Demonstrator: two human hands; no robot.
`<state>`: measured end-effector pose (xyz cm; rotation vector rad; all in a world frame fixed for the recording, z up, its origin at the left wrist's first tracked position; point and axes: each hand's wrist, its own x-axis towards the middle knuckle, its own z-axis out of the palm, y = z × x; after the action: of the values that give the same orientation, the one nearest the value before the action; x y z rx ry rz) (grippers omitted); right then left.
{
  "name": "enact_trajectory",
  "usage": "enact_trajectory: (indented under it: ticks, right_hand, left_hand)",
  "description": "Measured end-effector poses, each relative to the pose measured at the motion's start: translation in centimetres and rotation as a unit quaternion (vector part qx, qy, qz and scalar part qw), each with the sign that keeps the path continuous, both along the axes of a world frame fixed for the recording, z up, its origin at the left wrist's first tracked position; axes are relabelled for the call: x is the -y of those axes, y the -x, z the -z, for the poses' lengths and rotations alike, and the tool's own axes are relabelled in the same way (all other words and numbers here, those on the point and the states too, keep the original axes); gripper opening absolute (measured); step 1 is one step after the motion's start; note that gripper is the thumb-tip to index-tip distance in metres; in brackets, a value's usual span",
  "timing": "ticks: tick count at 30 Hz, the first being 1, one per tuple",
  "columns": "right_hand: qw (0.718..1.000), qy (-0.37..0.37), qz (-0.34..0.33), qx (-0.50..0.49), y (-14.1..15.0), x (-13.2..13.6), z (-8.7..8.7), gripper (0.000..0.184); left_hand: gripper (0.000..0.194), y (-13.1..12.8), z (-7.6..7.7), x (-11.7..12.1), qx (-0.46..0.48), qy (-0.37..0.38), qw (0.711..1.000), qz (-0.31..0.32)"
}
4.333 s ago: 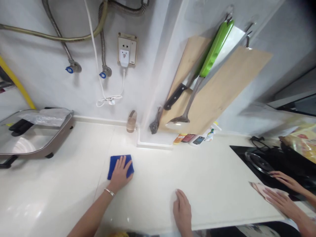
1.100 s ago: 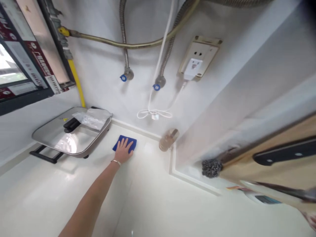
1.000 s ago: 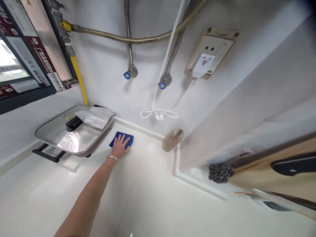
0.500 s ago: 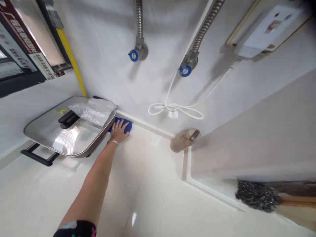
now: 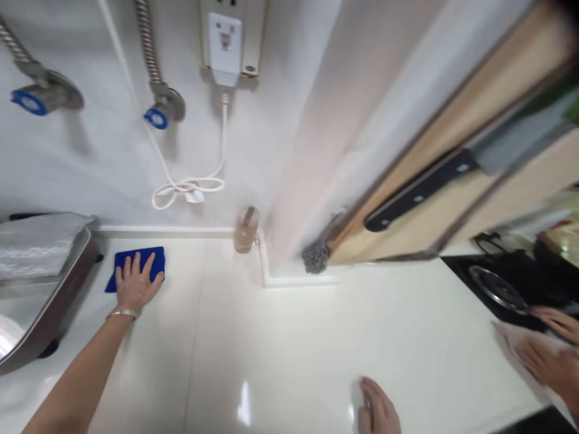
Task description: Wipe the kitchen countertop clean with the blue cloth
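- White surface (image 5: 280, 343) runs along a tiled wall, with a raised strip following its back edge and stepping out around a column.
- Blue cloth (image 5: 157, 263) lies near that back edge, toward the left end, under the left hand (image 5: 137, 286).
- That hand is spread flat with its fingers apart, probably to keep the cloth pressed evenly against the surface.
- Right hand (image 5: 379, 413) is well apart from it, near the front edge, fingers loosely curled; it holds nothing visible, and I cannot tell whether it bears weight. It may be there as a prop while the other arm reaches across.
- Large pan (image 5: 58, 307) stands just left of the cloth, closing off the left end; a plastic-wrapped packet (image 5: 40, 241) lies on top.
- Small brownish object (image 5: 245, 232) sits at the back edge beside the column, in the way along the strip.
- White cord (image 5: 190, 184) is looped against the wall, apparently to keep it off the surface.
- Black-handled knife (image 5: 416, 196) and wooden board (image 5: 398, 241) hang beside a scourer (image 5: 315, 256), limiting room at the column.
- Another person's hands (image 5: 558, 322), blurred, are at the right by the black stovetop (image 5: 538, 283).
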<state>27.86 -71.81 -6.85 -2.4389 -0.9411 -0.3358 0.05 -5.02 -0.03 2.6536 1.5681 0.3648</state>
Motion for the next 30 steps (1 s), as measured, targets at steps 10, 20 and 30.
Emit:
enact_trajectory:
  ticks: [10,20,30]
  right_hand:
    - [1.000,0.025,0.012,-0.012,1.2,-1.9,-1.6,0.044]
    - [1.000,0.012,0.016,0.000,1.0,-2.4,-2.3,0.048]
    - [0.990,-0.137,0.019,-0.027,0.4,-2.2,-2.7,0.039]
  left_hand:
    - [0.068,-7.2,0.5,17.6,0.062,-0.050,0.989,0.123]
    - [0.070,-15.8,1.1,39.8,0.096,0.030,0.935,0.339]
    - [0.063,-16.8,0.4,45.1,0.206,0.156,0.877,0.405]
